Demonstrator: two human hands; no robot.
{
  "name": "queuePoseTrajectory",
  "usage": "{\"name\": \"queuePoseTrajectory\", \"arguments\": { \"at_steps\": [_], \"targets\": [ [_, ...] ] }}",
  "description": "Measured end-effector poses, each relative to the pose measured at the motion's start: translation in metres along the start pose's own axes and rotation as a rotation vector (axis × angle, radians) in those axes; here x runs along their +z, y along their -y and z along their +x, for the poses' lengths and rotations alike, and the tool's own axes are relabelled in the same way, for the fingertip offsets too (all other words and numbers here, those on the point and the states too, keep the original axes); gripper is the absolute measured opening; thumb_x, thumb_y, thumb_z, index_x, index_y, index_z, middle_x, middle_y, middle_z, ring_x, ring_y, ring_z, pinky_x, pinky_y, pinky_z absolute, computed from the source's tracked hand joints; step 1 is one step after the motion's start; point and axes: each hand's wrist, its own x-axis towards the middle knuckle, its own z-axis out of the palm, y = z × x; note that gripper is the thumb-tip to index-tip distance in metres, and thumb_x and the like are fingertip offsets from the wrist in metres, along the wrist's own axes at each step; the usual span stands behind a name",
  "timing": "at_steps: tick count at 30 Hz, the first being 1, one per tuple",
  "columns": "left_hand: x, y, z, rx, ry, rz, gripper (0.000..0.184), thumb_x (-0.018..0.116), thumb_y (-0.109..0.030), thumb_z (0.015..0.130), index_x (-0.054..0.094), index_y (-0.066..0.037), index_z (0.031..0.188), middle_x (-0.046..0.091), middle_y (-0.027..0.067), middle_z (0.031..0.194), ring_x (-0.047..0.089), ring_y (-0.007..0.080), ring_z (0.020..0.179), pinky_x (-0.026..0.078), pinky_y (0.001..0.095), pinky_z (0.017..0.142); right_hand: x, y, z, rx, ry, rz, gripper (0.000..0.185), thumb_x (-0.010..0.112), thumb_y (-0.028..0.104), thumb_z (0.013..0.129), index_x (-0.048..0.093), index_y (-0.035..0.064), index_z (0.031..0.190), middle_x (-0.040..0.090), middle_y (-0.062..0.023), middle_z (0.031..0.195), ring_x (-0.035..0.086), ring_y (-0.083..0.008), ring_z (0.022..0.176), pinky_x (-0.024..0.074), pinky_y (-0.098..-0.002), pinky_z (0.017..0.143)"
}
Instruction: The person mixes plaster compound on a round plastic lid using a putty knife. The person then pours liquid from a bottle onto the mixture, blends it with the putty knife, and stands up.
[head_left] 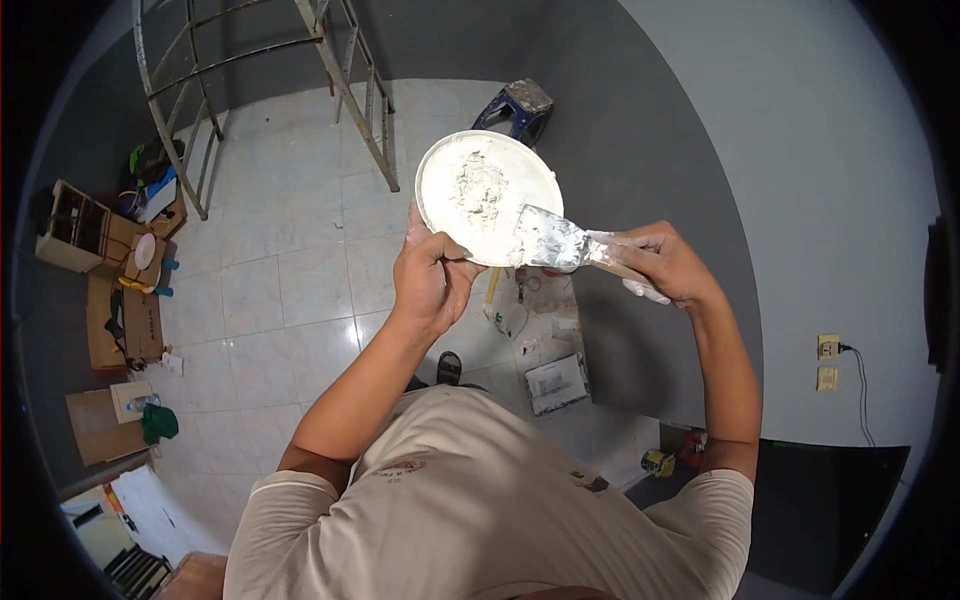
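Observation:
My left hand (432,275) grips a round white lid (436,165) from below, its thumb over the near rim. Rough, lumpy white paste (481,188) covers the middle of the lid. In my right hand (662,262) is the handle of a putty knife (548,238). The wide blade, smeared with white, lies over the lid's right near edge and appears to touch it. White residue sticks to the fingers of my right hand.
A metal scaffold frame (385,165) stands on the tiled floor ahead. A blue stool (516,110) is by the dark wall. Near my feet lies a paint-stained white tray (557,384). Cardboard boxes (135,320) line the left side; a wall socket (828,347) with a cord is at right.

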Motion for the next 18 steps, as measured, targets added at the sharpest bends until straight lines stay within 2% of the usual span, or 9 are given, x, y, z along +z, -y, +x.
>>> {"name": "queuePoseTrajectory", "arguments": {
  "at_steps": [4, 6, 7, 11, 14, 15, 18],
  "targets": [
    [-0.003, -0.007, -0.004, -0.028, 0.015, -0.017, 0.086, 0.041, 0.005, 0.079, 0.021, -0.008, 0.162, 0.041, 0.0241, 0.156, 0.051, 0.0427, 0.14, 0.053, 0.0613, 0.107, 0.029, -0.024, -0.003, 0.005, -0.025, 0.181, 0.034, 0.066, 0.017, 0.101, 0.072, -0.0059, 0.126, 0.077, -0.0079, 0.1, 0.064, -0.0065, 0.076, 0.0517, -0.0228, 0.066],
    [-0.005, -0.014, -0.007, -0.04, 0.028, -0.027, 0.088, 0.039, 0.009, 0.079, 0.018, -0.012, 0.162, 0.04, 0.0234, 0.156, 0.051, 0.0414, 0.14, 0.054, 0.0586, 0.107, 0.052, -0.024, -0.006, 0.082, 0.006, 0.619, 0.036, 0.062, 0.014, 0.103, 0.068, -0.0063, 0.132, 0.076, -0.0084, 0.103, 0.065, -0.0062, 0.075, 0.0512, -0.0214, 0.062],
    [-0.006, -0.017, -0.01, -0.058, 0.036, -0.034, 0.09, 0.038, 0.012, 0.079, 0.015, -0.015, 0.162, 0.04, 0.0226, 0.155, 0.051, 0.0401, 0.14, 0.054, 0.0558, 0.108, 0.062, -0.017, -0.007, 0.098, -0.025, 0.699, 0.037, 0.059, 0.013, 0.104, 0.065, -0.0059, 0.135, 0.076, -0.0083, 0.104, 0.065, -0.0062, 0.074, 0.051, -0.0208, 0.059],
    [-0.005, -0.023, -0.025, -0.076, 0.0, 0.015, 0.089, 0.039, 0.009, 0.078, 0.022, -0.01, 0.162, 0.039, 0.0224, 0.158, 0.049, 0.0408, 0.142, 0.052, 0.0569, 0.11, 0.096, 0.003, -0.008, -0.07, -0.175, 0.663, 0.036, 0.061, 0.012, 0.104, 0.066, -0.0059, 0.133, 0.076, -0.0075, 0.103, 0.066, -0.0052, 0.075, 0.0509, -0.0193, 0.06],
    [-0.008, -0.021, -0.032, -0.107, 0.02, 0.047, 0.089, 0.04, 0.009, 0.079, 0.02, -0.011, 0.163, 0.039, 0.0214, 0.158, 0.049, 0.0395, 0.143, 0.051, 0.0553, 0.111, 0.116, 0.006, -0.005, -0.173, -0.43, 0.42, 0.033, 0.061, 0.009, 0.102, 0.068, -0.0056, 0.131, 0.076, -0.0099, 0.099, 0.067, -0.008, 0.074, 0.0526, -0.0253, 0.062],
    [-0.006, -0.021, -0.034, -0.106, 0.018, 0.048, 0.089, 0.04, 0.009, 0.079, 0.02, -0.011, 0.164, 0.039, 0.0209, 0.158, 0.049, 0.0388, 0.143, 0.051, 0.0552, 0.111, 0.125, 0.003, 0.0, -0.417, -0.607, 0.054, 0.033, 0.062, 0.008, 0.101, 0.067, -0.0056, 0.131, 0.075, -0.0126, 0.096, 0.067, -0.0131, 0.072, 0.0527, -0.0294, 0.063],
    [-0.003, -0.027, -0.039, -0.101, 0.02, 0.057, 0.089, 0.041, 0.01, 0.081, 0.02, -0.012, 0.164, 0.04, 0.02, 0.158, 0.049, 0.0376, 0.143, 0.05, 0.0548, 0.112, 0.145, 0.004, -0.009, -0.721, -0.755, -0.435, 0.035, 0.063, 0.003, 0.095, 0.067, -0.0028, 0.13, 0.068, -0.0177, 0.09, 0.067, -0.0294, 0.071, 0.0548, -0.0412, 0.068]
  ]
}}
